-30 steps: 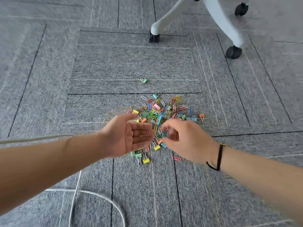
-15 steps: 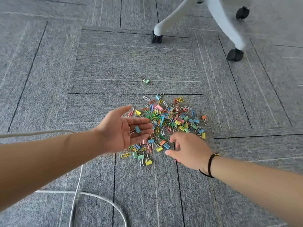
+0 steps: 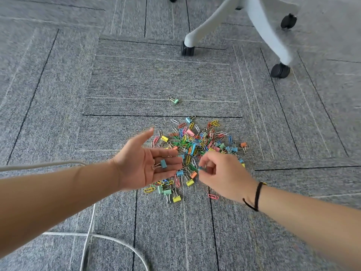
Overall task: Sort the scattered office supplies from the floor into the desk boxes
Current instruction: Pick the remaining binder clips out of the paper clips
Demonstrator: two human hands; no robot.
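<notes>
The left hand (image 3: pixel 148 165) lies flat as a tray, a blue clip (image 3: pixel 162 163) on its fingers; the right hand (image 3: pixel 218 175) fingers pinch a second clip (image 3: pixel 200 169) just beside them.

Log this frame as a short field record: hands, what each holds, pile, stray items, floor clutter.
left hand: open, palm up, blue binder clip lying on it
right hand: pinching a small teal clip above the pile
pile: mixed coloured paper clips and binder clips on grey carpet
stray: green binder clip beyond the pile
clutter: white cable near left; chair base far right
boxes: not in view
</notes>
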